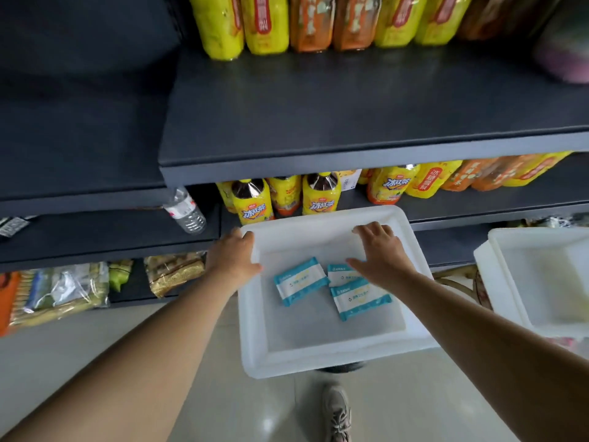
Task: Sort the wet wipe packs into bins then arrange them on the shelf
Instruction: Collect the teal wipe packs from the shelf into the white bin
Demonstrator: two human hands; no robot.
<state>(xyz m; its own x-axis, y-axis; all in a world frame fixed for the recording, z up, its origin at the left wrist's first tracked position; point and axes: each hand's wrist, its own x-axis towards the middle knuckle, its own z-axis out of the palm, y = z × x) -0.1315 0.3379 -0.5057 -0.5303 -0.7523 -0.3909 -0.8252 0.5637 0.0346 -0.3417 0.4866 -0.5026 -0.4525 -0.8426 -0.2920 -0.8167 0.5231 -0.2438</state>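
A white foam bin (pixel 255 342) sits in front of me below the dark shelf (pixel 350 122). Three blue-and-white wet wipe packs lie flat on its floor: one at the left (pixel 299 285), one at the lower right (pixel 360 299), and one partly under my right hand (pixel 339 274). My left hand (pixel 234 253) grips the bin's left rim, thumb inside the wall. My right hand (pixel 379 250) hovers spread over the bin's back right part, fingers straight, above the packs. Whether it touches a pack I cannot tell.
A second white foam bin (pixel 510 282) stands at the right. Yellow and orange drink bottles (pixel 318 193) line the shelves behind and above. A water bottle (pixel 185 210) lies at the left, snack bags (pixel 63 291) below it. My shoe (pixel 336 413) is on the tiled floor.
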